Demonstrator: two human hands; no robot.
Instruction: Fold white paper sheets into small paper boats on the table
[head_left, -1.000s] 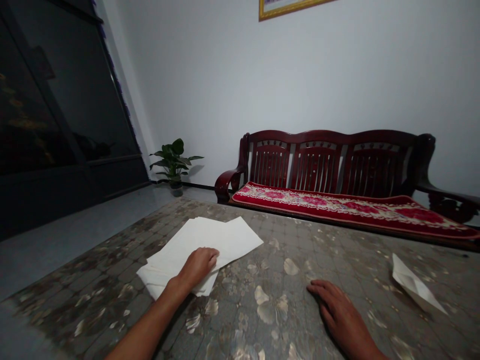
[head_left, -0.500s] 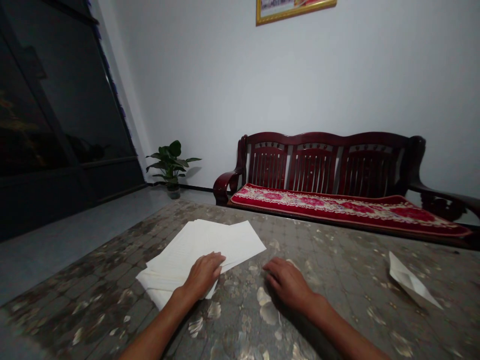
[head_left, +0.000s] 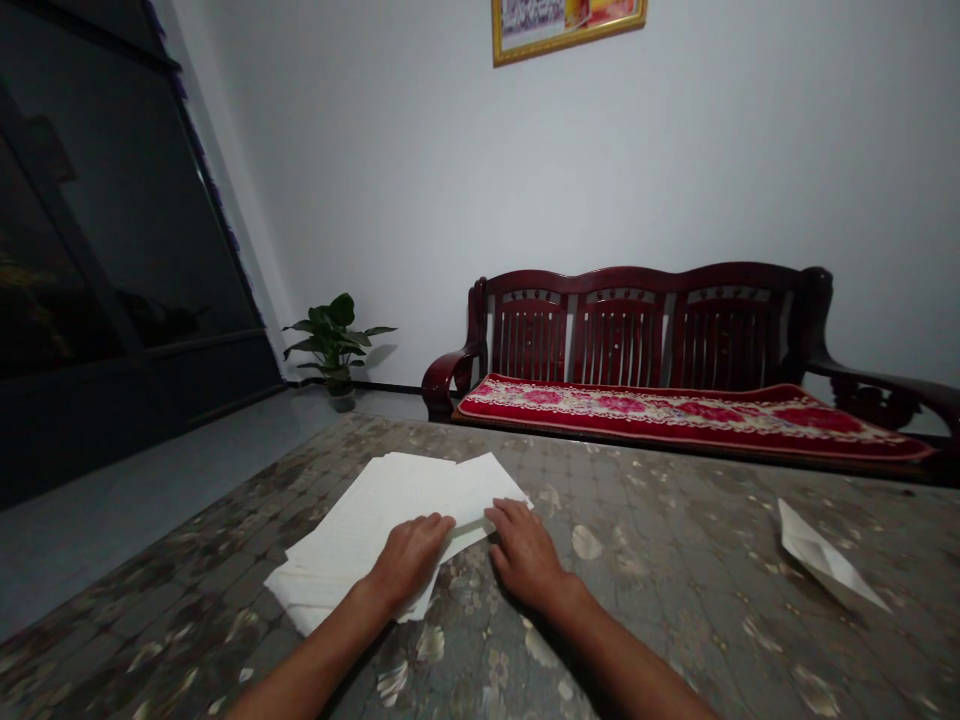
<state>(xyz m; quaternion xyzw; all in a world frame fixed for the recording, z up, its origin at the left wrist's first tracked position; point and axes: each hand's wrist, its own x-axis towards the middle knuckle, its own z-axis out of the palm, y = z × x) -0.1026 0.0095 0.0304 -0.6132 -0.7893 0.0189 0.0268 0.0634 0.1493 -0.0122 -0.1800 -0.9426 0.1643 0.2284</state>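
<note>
Several white paper sheets [head_left: 360, 510] lie in a loose, fanned stack on the patterned tablecloth. My left hand [head_left: 411, 558] is closed on the near edge of the top sheet, its thumb side hidden under the fingers. Over the right part of that edge, the curled fingers of my right hand [head_left: 525, 548] hold the same sheet. Between both hands this edge is raised a little, and a shaded strip shows beneath it. A folded piece of white paper [head_left: 825, 560] stands apart, far to the right.
The tablecloth [head_left: 637, 640] has a grey-brown floral pattern. Beyond the table stands a dark red wooden bench [head_left: 615, 330] with a red floral seat cover [head_left: 675, 412]. A potted plant [head_left: 334, 340] is on the floor at the back left, near dark glass doors [head_left: 112, 250].
My right hand has moved left from the bare tablecloth onto the top sheet. The near edge of that sheet has come up between my hands. The view has tilted slightly.
</note>
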